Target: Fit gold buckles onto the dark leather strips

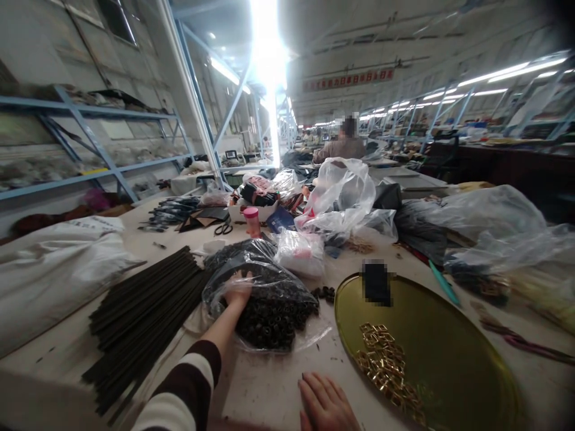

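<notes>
My left hand (239, 288) reaches into the mouth of a clear plastic bag (265, 269), among small black rings or loops (274, 320) that spill toward me. Its fingers point forward, slightly apart, their tips partly hidden by plastic and black pieces; I see nothing gripped. On the table near the front edge, my right hand (327, 402) lies palm down, fingers stretched out and holding nothing. Right of it is a large gold oval tray (453, 335), bearing a heap of gold-coloured rectangular metal rings (386, 359) and a blurred dark item (376, 284).
Long black strips (148, 317) lie left of the bag, beside a white sack (58, 263). Behind stand a pink-lidded jar (252, 221), scissors (223, 228) and clear bags (341, 191). A turquoise tool (442, 280) lies beyond the tray. Another person (341, 146) sits farther back.
</notes>
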`<state>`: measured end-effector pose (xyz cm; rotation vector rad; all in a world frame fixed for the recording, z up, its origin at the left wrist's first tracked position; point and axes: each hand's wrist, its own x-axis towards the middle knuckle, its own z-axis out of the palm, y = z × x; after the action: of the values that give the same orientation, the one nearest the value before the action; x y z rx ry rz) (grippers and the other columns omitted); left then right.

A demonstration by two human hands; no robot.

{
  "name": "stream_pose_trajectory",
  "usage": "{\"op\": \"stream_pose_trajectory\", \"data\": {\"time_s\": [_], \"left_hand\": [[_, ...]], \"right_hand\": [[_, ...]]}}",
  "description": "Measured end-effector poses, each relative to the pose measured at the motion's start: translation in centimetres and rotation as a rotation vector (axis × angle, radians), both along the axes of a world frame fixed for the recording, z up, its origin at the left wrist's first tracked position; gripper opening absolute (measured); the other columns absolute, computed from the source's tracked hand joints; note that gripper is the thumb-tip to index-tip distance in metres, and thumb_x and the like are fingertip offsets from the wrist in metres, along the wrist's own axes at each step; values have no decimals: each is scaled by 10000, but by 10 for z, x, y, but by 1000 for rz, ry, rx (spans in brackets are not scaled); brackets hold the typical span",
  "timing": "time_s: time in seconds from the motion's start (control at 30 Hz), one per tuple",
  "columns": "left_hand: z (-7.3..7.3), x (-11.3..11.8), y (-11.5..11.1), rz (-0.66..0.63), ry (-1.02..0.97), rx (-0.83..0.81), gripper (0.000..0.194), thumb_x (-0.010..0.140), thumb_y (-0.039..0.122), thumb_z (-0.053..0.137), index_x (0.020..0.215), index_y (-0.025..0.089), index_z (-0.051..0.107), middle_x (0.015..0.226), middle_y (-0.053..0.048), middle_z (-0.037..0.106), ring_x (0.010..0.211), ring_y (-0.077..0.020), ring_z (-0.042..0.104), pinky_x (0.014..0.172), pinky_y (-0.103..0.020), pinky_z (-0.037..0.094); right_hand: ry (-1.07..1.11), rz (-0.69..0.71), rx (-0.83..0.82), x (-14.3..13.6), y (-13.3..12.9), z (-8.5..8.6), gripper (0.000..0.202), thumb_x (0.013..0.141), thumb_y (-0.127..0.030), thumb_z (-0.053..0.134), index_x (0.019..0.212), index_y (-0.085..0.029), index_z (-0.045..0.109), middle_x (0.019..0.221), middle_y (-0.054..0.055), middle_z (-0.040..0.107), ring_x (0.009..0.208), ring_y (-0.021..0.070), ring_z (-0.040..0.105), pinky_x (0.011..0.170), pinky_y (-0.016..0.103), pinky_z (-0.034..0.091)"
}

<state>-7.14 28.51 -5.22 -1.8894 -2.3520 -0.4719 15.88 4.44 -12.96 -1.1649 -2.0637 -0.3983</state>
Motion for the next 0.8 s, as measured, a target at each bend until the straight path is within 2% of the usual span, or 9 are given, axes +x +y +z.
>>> {"op": "stream_pose_trajectory", "data": {"time_s": [0.13, 0.23, 0.37, 0.47, 0.53, 0.63, 0.8], "left_hand": [[2, 25, 2, -102, -49, 2, 313, 861, 319, 507, 1125, 153, 504, 1142, -89, 528, 982, -223, 542, 834, -438, 455], [10, 39, -9, -213, -76, 17, 320, 867, 325, 493, 1141, 159, 496, 1170, -92, 517, 1016, -230, 528, 863, -453, 434], [16, 33, -58, -404, -71, 49, 493, 879, 443, 394, 1271, 145, 393, 1307, -143, 418, 1223, -267, 349, 999, -457, 292], [12, 20, -99, -551, -44, 24, 760, 710, 602, 543, 1320, 193, 347, 1393, -127, 315, 1273, -310, 251, 1035, -457, 220], [6, 17, -115, -613, -34, 6, 832, 637, 622, 598, 1320, 217, 351, 1403, -117, 300, 1268, -318, 256, 1034, -462, 208], [-2, 27, -114, -630, -36, 10, 834, 647, 620, 582, 1331, 217, 326, 1402, -127, 288, 1258, -318, 261, 1029, -475, 198], [-5, 54, -90, -569, -51, 39, 829, 635, 584, 603, 1325, 215, 330, 1380, -155, 293, 1221, -365, 274, 981, -527, 224]], "right_hand": [[5, 13, -96, 1, -7, 12, 329, 766, -311, 480, 1063, -209, 578, 1018, 35, 667, 926, 201, 592, 848, 320, 407], [-56, 25, -204, 5, -11, 24, 357, 766, -269, 482, 1111, -207, 551, 1093, 34, 635, 984, 205, 572, 870, 333, 408], [-139, 36, -279, 8, -14, 34, 392, 780, -245, 469, 1167, -200, 513, 1153, 39, 604, 1030, 205, 553, 887, 338, 410], [-167, 58, -275, 9, -14, 33, 397, 783, -246, 466, 1174, -192, 507, 1152, 50, 603, 1024, 210, 558, 871, 346, 420], [-170, 64, -247, 9, -12, 30, 390, 778, -246, 471, 1161, -188, 517, 1131, 53, 615, 1008, 212, 569, 855, 347, 427], [-183, 61, -176, 9, -9, 24, 381, 766, -253, 482, 1136, -178, 535, 1098, 57, 634, 981, 214, 585, 825, 340, 439], [-208, 58, 12, 8, -5, 11, 340, 741, -287, 476, 1044, -184, 589, 1000, 55, 675, 864, 215, 630, 743, 335, 460]]}}
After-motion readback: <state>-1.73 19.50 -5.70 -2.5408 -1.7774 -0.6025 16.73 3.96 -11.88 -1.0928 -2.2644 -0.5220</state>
